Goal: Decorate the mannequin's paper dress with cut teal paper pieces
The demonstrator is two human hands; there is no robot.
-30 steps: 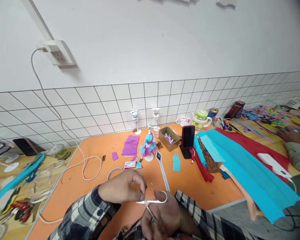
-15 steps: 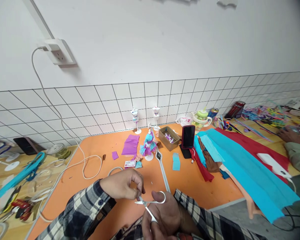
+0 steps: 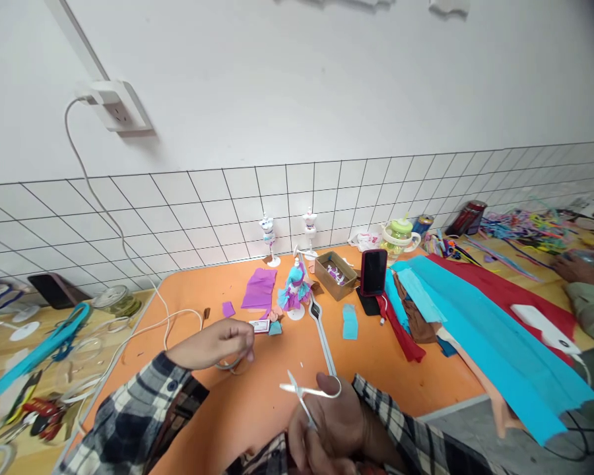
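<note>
My right hand point(image 3: 329, 422) holds a pair of white-handled scissors point(image 3: 299, 390), its blades spread and pointing left, low over the orange table. My left hand point(image 3: 222, 344) is above the table to the left, fingers curled together; whatever they may pinch is too small to make out. Part of a pale ring point(image 3: 228, 365) shows beneath it. Just past its fingertips lie a small white box point(image 3: 261, 326) and scraps of teal cloth point(image 3: 275, 328). A small dress form point(image 3: 295, 287) in a blue and purple ruffled dress stands farther back.
Two more small dress forms point(image 3: 268, 234) stand near the tiled wall. Purple cloth point(image 3: 259, 288), a cardboard box point(image 3: 335, 277), a propped phone point(image 3: 373, 272) and long blue cloth point(image 3: 495, 336) lie around. A white cable point(image 3: 123, 244) crosses the left side. Another person's hand point(image 3: 577, 265) is at far right.
My left hand has moved left and away from the scissors' blades, toward the small white box. The scissors' blades have spread wider in my right hand.
</note>
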